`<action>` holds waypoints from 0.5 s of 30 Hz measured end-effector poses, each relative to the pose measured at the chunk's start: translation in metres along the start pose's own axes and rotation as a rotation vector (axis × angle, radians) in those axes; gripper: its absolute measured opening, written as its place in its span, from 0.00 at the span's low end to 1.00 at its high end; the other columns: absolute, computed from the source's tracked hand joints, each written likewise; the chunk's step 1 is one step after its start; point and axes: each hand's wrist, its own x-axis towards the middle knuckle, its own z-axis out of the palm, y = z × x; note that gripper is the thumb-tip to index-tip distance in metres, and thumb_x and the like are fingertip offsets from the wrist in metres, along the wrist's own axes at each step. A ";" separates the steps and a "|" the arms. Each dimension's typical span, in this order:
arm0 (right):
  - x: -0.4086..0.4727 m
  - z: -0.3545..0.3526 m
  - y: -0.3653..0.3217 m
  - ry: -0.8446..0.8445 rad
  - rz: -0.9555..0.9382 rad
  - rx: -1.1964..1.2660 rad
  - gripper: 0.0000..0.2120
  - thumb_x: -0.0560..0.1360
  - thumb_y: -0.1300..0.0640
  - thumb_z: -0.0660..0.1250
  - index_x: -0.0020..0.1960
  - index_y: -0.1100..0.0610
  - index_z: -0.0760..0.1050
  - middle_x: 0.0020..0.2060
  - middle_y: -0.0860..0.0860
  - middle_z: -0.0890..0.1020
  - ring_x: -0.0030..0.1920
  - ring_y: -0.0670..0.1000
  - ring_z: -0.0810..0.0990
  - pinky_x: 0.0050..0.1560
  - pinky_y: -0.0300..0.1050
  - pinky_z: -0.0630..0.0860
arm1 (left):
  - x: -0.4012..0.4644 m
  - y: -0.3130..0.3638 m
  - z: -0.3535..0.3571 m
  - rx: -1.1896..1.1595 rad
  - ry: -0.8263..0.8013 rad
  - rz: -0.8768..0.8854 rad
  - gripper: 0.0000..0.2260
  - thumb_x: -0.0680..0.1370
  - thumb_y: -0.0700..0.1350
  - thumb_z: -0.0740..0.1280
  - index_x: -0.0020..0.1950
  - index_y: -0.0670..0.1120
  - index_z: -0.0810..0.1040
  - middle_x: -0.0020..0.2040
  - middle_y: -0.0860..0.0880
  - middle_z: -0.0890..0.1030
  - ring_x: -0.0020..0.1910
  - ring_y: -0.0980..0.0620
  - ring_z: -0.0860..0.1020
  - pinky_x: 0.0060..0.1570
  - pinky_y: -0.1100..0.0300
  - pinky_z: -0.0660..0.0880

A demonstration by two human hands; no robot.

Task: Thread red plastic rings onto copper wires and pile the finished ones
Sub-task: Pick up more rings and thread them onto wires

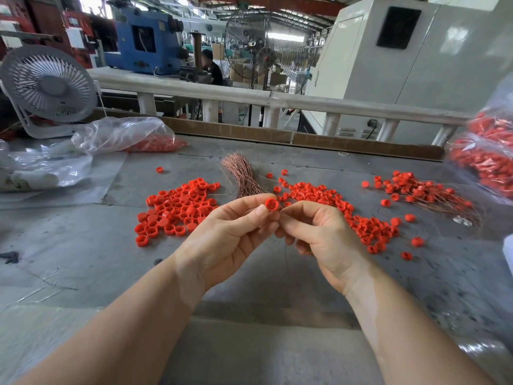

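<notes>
Setting: factory hall behind a pale railing, with a grey worn table (83, 245) in front.
Left grip: left hand (230, 234) pinching a small red plastic ring (271, 204) between thumb and forefinger, open face up.
Right grip: right hand (319, 232), fingers curled, apparently pinching a thin copper wire (286, 251) just beside the ring; wire barely visible, contact uncertain.
Handling: ring likely light, rigid, smooth, so best held by its outer wall, hole left free. Wire likely soft and easily kinked, so best taken close to its tip.
Beyond grip: fanned bundle of bare copper wires (244, 176).
Left of grip: loose heap of red rings (177, 209).
Right of grip: second heap of rings (361, 218); farther right, pile of threaded rings on wires (424, 193).
Containers: clear plastic bag (125, 134) far left holding red rings; clear bags (488, 151) at right edge packed with red pieces, some with wire.
</notes>
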 end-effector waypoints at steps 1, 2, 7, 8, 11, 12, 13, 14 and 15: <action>0.000 0.000 0.000 -0.002 -0.001 0.004 0.10 0.73 0.62 0.68 0.35 0.53 0.79 0.28 0.49 0.80 0.28 0.42 0.73 0.25 0.33 0.66 | 0.000 0.000 0.000 0.000 -0.003 -0.002 0.07 0.68 0.37 0.66 0.40 0.42 0.85 0.35 0.46 0.82 0.33 0.54 0.81 0.39 0.66 0.79; 0.000 0.000 0.000 -0.003 -0.002 0.007 0.10 0.73 0.63 0.68 0.35 0.53 0.79 0.28 0.48 0.80 0.28 0.42 0.74 0.25 0.33 0.66 | 0.000 0.000 0.000 0.000 -0.006 -0.005 0.07 0.68 0.38 0.67 0.40 0.43 0.85 0.35 0.46 0.82 0.33 0.54 0.81 0.39 0.66 0.79; -0.001 0.001 0.001 -0.017 0.006 -0.018 0.10 0.74 0.62 0.67 0.36 0.52 0.79 0.28 0.45 0.79 0.30 0.42 0.74 0.26 0.34 0.66 | -0.001 0.000 0.000 -0.011 -0.022 -0.025 0.07 0.67 0.39 0.67 0.40 0.44 0.85 0.39 0.46 0.84 0.36 0.56 0.82 0.39 0.65 0.79; 0.000 0.001 0.001 -0.018 0.007 -0.024 0.10 0.74 0.62 0.67 0.35 0.52 0.79 0.28 0.45 0.79 0.30 0.42 0.74 0.26 0.34 0.66 | -0.001 0.000 0.000 -0.014 -0.023 -0.027 0.07 0.67 0.39 0.67 0.40 0.44 0.85 0.41 0.46 0.84 0.37 0.56 0.82 0.39 0.64 0.79; 0.000 0.002 0.002 -0.011 0.007 -0.047 0.11 0.74 0.62 0.67 0.35 0.52 0.78 0.27 0.45 0.78 0.30 0.42 0.74 0.26 0.35 0.65 | -0.001 0.000 0.000 -0.015 -0.030 -0.027 0.07 0.68 0.39 0.67 0.40 0.45 0.85 0.43 0.46 0.84 0.38 0.55 0.83 0.39 0.64 0.79; 0.000 0.002 0.003 -0.012 0.004 -0.060 0.10 0.74 0.62 0.67 0.35 0.52 0.78 0.27 0.45 0.78 0.30 0.42 0.74 0.26 0.35 0.65 | -0.002 0.000 -0.001 -0.012 -0.030 -0.024 0.07 0.68 0.39 0.67 0.39 0.45 0.85 0.42 0.46 0.84 0.38 0.55 0.83 0.39 0.64 0.80; 0.000 0.003 0.003 -0.013 0.000 -0.075 0.10 0.74 0.62 0.67 0.36 0.52 0.78 0.27 0.45 0.78 0.30 0.42 0.74 0.26 0.34 0.65 | -0.001 0.000 -0.001 -0.009 -0.026 -0.020 0.07 0.67 0.39 0.67 0.39 0.45 0.85 0.42 0.46 0.84 0.38 0.55 0.83 0.39 0.64 0.80; 0.000 0.003 0.003 -0.009 -0.006 -0.093 0.10 0.74 0.62 0.67 0.36 0.52 0.78 0.26 0.44 0.78 0.30 0.41 0.74 0.26 0.34 0.65 | -0.001 0.000 -0.001 -0.007 -0.019 -0.015 0.07 0.67 0.39 0.67 0.39 0.46 0.85 0.41 0.47 0.84 0.37 0.56 0.82 0.39 0.64 0.80; 0.001 0.003 0.003 0.011 -0.017 -0.115 0.09 0.73 0.62 0.68 0.36 0.52 0.78 0.26 0.44 0.78 0.30 0.40 0.74 0.27 0.32 0.66 | -0.001 0.000 -0.001 -0.006 -0.010 -0.007 0.07 0.67 0.39 0.67 0.38 0.46 0.85 0.40 0.47 0.84 0.37 0.56 0.82 0.40 0.64 0.80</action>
